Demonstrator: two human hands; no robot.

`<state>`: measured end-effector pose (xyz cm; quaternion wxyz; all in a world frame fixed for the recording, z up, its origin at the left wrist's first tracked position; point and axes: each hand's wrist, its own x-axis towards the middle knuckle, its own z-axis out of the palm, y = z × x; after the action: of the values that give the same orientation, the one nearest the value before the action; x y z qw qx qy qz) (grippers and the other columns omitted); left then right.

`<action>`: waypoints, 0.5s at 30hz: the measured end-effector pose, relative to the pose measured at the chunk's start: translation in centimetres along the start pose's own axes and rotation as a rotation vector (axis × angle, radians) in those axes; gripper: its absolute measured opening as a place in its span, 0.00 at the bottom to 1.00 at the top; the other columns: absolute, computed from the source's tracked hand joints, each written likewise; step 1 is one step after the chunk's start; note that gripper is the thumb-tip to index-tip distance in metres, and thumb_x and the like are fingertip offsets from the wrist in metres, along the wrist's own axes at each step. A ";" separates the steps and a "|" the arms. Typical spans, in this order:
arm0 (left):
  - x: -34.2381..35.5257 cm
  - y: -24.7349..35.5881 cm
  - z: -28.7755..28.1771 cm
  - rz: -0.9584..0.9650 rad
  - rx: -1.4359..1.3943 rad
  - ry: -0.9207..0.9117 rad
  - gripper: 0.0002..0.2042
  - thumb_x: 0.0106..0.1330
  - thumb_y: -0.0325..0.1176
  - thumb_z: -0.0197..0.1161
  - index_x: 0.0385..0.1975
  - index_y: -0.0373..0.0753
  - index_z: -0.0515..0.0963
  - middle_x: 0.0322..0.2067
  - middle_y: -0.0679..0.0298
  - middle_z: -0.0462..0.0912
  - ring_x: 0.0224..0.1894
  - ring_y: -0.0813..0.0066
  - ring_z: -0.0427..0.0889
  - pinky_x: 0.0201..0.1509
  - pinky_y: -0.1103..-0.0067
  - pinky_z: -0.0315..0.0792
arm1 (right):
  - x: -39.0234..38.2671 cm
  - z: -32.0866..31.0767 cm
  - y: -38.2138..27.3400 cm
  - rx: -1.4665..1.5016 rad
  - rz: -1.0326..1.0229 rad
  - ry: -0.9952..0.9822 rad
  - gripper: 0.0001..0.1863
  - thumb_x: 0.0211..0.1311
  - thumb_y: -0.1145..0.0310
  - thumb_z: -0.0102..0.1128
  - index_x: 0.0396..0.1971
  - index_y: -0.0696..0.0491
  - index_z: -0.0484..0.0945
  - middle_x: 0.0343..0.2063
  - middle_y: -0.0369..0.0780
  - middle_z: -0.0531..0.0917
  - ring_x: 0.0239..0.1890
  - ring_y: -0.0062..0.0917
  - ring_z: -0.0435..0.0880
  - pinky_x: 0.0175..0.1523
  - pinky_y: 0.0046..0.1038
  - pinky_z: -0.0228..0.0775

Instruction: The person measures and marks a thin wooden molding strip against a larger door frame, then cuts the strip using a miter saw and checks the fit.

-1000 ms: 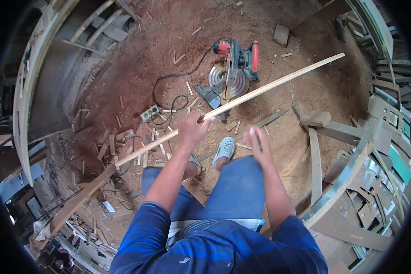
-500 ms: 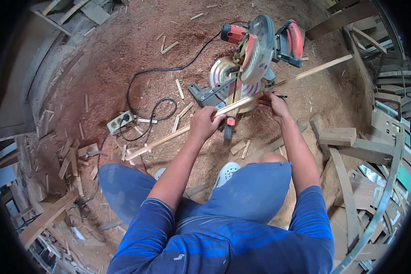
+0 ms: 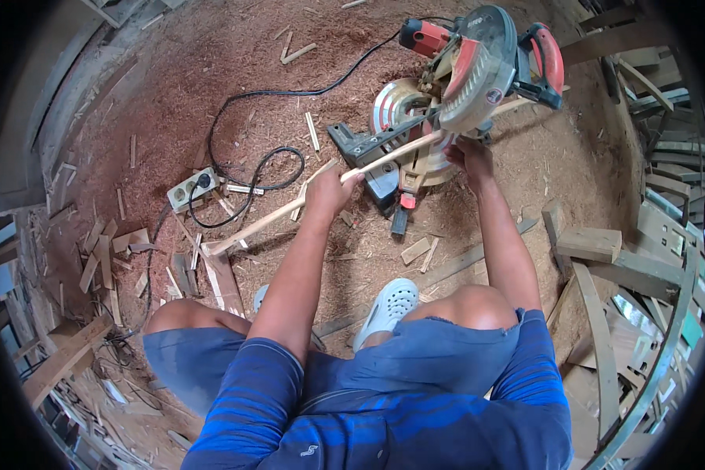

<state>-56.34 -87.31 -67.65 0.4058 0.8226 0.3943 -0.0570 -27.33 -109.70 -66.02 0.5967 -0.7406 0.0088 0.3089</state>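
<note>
My left hand (image 3: pixel 330 193) is closed around a long thin wooden strip (image 3: pixel 278 215). This strip slants up to the right, across the table of a red and black miter saw (image 3: pixel 482 70) and along its fence, passing under the blade guard. Its near left end rests low by a board on the ground. My right hand (image 3: pixel 473 161) is at the right side of the saw's round table (image 3: pixel 392 106), just below the strip, with its fingers bent inward. What those fingers hold, if anything, is hidden. The saw head is raised above the strip.
Sawdust and offcuts cover the ground. A black cord (image 3: pixel 290 92) loops left of the saw to a white socket block (image 3: pixel 193 189). Wooden frame pieces (image 3: pixel 591 244) stand at the right, and scrap wood (image 3: pixel 106 258) lies at the left. My knees are close below.
The strip has shifted down-left and now lies along the saw's fence. My left hand moved left with it. My right hand no longer visibly pinches the strip, and the dark pencil-like stick is out of sight.
</note>
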 end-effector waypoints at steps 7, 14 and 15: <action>3.6 -0.4 1.6 -0.048 -0.179 0.055 0.31 0.62 0.55 0.76 0.48 0.31 0.79 0.45 0.41 0.88 0.50 0.40 0.87 0.54 0.55 0.79 | -6.3 -3.2 -8.3 -0.187 -0.314 0.196 0.22 0.82 0.56 0.56 0.57 0.62 0.80 0.45 0.47 0.90 0.40 0.32 0.91 0.46 0.31 0.84; 3.7 2.3 0.7 -0.137 0.021 0.037 0.36 0.59 0.64 0.75 0.47 0.31 0.81 0.44 0.41 0.89 0.50 0.41 0.88 0.56 0.56 0.80 | -8.8 -3.4 -22.8 -0.284 -0.605 0.461 0.26 0.79 0.53 0.61 0.58 0.62 0.80 0.47 0.46 0.88 0.47 0.28 0.89 0.51 0.28 0.81; 3.4 2.7 0.7 -0.151 0.070 -0.007 0.36 0.59 0.67 0.73 0.43 0.32 0.83 0.42 0.41 0.89 0.49 0.41 0.88 0.55 0.56 0.80 | -7.7 -3.9 -24.5 -0.298 -0.630 0.457 0.27 0.76 0.52 0.65 0.58 0.62 0.80 0.47 0.46 0.89 0.47 0.28 0.89 0.51 0.27 0.81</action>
<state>-51.97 -86.70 -67.86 0.3726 0.8039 0.4516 -0.1041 -22.51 -108.90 -40.52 0.5312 -0.8347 -0.1308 -0.0631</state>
